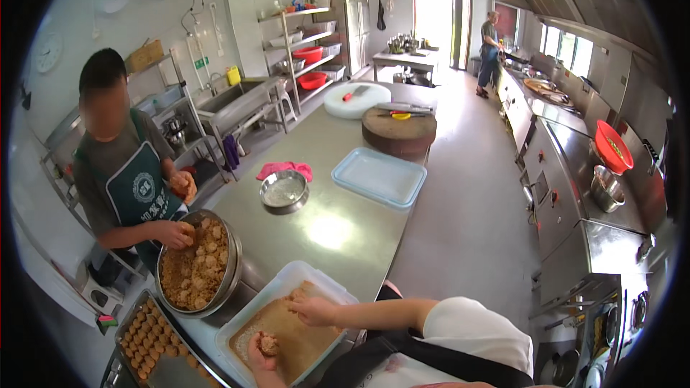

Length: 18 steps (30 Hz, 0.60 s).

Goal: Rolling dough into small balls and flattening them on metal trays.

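Note:
My left hand (pixel 261 353) is closed around a rough, pale brown ball of food mixture (pixel 268 344), over the near left part of a translucent plastic tub (pixel 229 328). A layer of light brown crumbs or powder (pixel 296 328) covers the tub's bottom. Over the tub's far right part is my right hand (pixel 310 310), its fingertips down at the crumbs; whether they pinch anything cannot be told. Left of the tub, a large steel bowl (pixel 235 267) holds a chunky brown mixture (pixel 197 267). Rows of brown balls (pixel 148 334) lie on a metal tray (pixel 178 369) at the lower left.
A co-worker in a green apron (pixel 143 183) stands at the left, one hand in the bowl. Farther along the steel table (pixel 350 231) are a small metal bowl (pixel 284 191), pink cloth (pixel 285 168), blue-rimmed tray (pixel 379 178) and chopping boards (pixel 399 132). Another person (pixel 488 54) stands by the stoves.

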{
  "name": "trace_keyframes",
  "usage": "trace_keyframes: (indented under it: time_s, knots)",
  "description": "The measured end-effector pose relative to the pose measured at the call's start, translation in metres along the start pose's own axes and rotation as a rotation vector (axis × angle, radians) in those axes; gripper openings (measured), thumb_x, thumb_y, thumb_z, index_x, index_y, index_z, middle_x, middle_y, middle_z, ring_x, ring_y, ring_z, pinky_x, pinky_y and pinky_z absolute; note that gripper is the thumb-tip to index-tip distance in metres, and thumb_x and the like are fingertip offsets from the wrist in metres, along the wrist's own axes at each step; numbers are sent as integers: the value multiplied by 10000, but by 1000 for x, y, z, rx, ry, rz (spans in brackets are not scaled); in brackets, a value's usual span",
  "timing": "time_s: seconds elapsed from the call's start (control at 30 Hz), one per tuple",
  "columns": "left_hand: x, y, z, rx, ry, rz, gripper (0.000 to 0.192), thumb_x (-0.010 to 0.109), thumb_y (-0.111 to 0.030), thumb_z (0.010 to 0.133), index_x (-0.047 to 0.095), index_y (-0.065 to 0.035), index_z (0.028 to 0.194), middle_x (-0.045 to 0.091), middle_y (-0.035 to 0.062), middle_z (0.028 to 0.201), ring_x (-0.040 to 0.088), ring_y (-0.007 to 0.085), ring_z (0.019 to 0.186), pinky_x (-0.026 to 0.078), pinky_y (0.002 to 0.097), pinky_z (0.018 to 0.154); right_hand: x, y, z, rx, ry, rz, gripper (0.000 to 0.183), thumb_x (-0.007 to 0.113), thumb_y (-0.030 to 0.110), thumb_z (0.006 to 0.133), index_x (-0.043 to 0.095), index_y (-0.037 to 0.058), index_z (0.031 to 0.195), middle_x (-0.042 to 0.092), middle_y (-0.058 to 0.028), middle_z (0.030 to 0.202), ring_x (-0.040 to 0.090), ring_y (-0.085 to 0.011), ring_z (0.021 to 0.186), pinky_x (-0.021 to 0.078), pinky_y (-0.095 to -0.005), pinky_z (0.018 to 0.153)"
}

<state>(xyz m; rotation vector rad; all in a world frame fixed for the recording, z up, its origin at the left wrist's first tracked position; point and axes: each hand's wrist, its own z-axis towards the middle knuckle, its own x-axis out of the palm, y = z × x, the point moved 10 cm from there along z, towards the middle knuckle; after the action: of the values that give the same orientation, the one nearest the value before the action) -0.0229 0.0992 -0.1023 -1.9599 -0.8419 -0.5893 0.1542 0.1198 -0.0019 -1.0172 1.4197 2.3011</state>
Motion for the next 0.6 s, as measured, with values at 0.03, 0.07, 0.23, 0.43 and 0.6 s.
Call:
trace_keyframes:
  time_s: [0.03,0.07,0.23,0.43,0.6]
  knots:
    - [1,1,0,-1,-1,-5,109,521,-132,772,546,-43,829,554,77,710,561,241,641,488,340,531,-4,8,-1,-81,-111,-35,204,466,59,731,496,61,932,508,-145,849,535,-337,737,437,-427,629]
    - [4,0,-1,10,10,-9,109,521,-132,772,546,-43,829,554,77,710,561,241,641,488,340,531,-11,12,-3,-162,-221,-67,199,461,55,730,489,67,927,499,-138,833,533,-336,700,434,-430,606]
    - [4,-1,-5,38,17,2,116,525,-127,765,553,-38,834,554,73,715,559,242,642,487,340,531,-7,-14,-1,17,-162,-81,167,456,54,735,486,67,899,492,-124,825,535,-323,717,431,-430,613]
    - [4,-3,1,43,50,-9,110,528,-129,766,558,-45,831,553,70,726,559,238,645,485,332,533,-11,-21,2,1,-201,-81,153,467,63,746,502,66,895,517,-114,863,539,-316,759,440,-410,631]
    - [9,-1,-1,17,68,-40,110,531,-132,767,557,-50,836,553,70,735,556,232,649,484,323,534,-17,-20,-2,34,-229,-62,158,479,84,758,514,75,912,542,-105,895,544,-311,780,449,-400,645]
